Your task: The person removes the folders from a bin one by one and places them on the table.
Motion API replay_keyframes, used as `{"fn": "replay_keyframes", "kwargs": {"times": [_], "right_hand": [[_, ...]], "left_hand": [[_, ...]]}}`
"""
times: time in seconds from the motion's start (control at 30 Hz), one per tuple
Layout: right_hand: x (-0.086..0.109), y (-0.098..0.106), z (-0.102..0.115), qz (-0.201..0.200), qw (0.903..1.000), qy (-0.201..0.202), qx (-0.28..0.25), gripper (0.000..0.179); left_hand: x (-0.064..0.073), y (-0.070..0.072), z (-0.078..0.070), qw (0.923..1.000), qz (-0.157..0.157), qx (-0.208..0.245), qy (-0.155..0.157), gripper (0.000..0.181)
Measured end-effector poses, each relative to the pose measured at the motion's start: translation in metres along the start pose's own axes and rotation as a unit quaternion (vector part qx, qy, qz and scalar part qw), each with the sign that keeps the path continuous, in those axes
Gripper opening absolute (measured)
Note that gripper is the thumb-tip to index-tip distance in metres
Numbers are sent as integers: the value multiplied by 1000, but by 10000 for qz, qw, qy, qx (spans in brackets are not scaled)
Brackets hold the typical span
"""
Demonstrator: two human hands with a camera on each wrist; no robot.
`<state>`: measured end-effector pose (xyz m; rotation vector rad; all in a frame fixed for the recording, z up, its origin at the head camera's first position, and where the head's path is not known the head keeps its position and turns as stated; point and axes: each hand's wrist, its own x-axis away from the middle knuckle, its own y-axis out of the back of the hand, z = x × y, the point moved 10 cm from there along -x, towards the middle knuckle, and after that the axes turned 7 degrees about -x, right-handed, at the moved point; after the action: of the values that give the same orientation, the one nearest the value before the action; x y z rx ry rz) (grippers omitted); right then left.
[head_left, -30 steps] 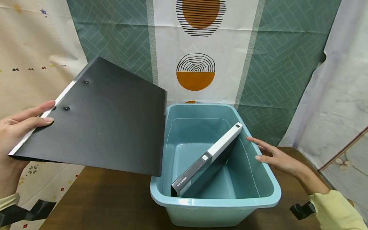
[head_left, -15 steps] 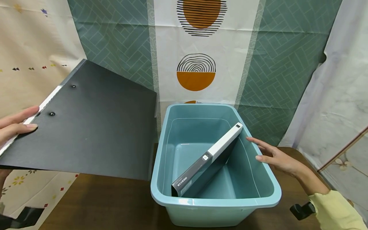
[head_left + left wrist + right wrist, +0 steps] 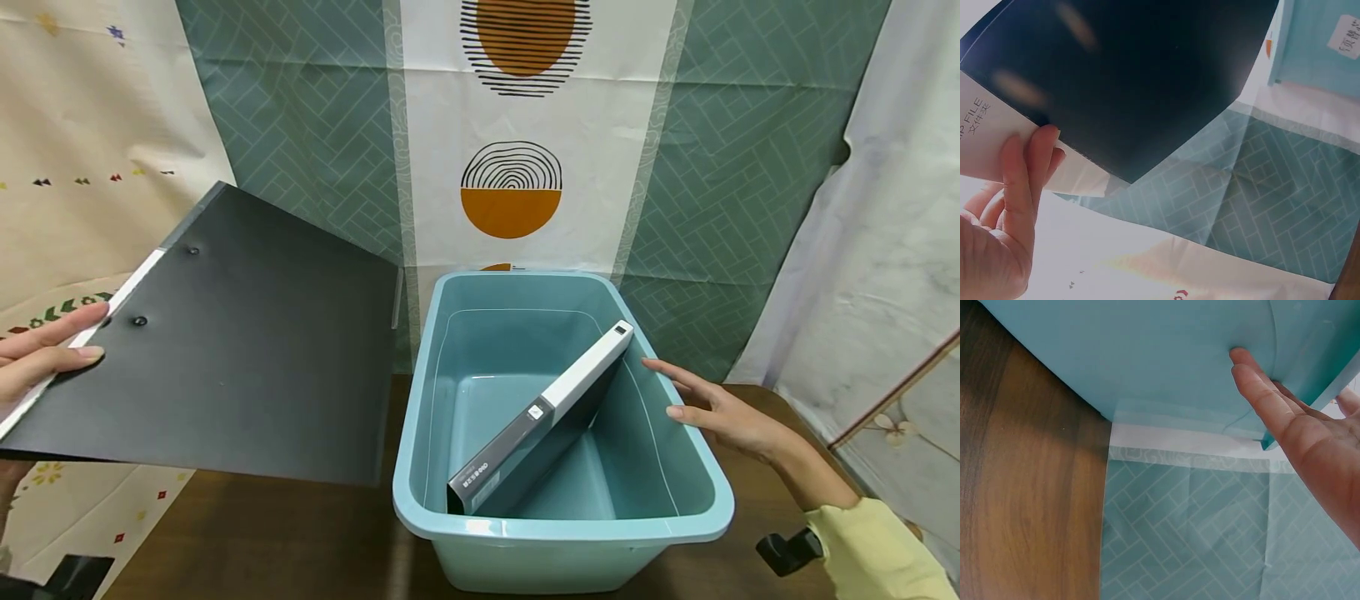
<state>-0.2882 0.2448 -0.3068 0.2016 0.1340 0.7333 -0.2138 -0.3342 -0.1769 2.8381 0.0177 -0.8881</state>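
A wooden table (image 3: 300,533) stands in front of hung cloths: a cream one (image 3: 97,100) with small printed motifs at left, a green brick-patterned one (image 3: 757,175) at the far side with a white centre strip bearing orange and black half-circle designs, and a pale marbled one (image 3: 870,250) at right.

On the table sits a light blue plastic bin (image 3: 585,527). To its left, the person's left hand (image 3: 1010,225) holds a large black folder (image 3: 247,358), pinching its white spine strip between thumb and fingers. The folder is tilted above the table, its broad dark face turned up towards the head camera and its right edge just beside the bin. Two small dark studs show on that face, and the left wrist view catches the word "FILE" on the white strip.

Inside the bin, a second folder (image 3: 551,404) stands on edge at a slant, its grey and white spine up, running from the near left corner to the far right, where its raised end meets the right wall.

The right hand (image 3: 720,412) rests on the bin's right rim, fingers fairly straight and apart. Its yellow sleeve (image 3: 877,542) reaches in from the near right.
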Motion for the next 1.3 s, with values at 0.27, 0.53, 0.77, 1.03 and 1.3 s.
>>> {"fn": "replay_keyframes", "kwargs": {"times": [0.27,0.53,0.77,1.03,1.3], "right_hand": [[-1,1,0,-32,10000,-25,9,60],[-2,1,0,-59,9999,-28,104,59],[-2,0,-1,-14,10000,-41,-1,59],[-2,1,-1,-66,9999,-85,-8,60],[0,0,-1,-2,9999,-68,-126,60]], "left_hand": [[1,3,28,9770,-355,1897,907,52],[11,-4,43,9640,-390,2330,1224,49],[18,-22,45,9616,-381,2172,1636,49],[27,-22,65,9573,-464,1911,2119,44],[30,-36,72,9578,-295,1784,2233,46]]}}
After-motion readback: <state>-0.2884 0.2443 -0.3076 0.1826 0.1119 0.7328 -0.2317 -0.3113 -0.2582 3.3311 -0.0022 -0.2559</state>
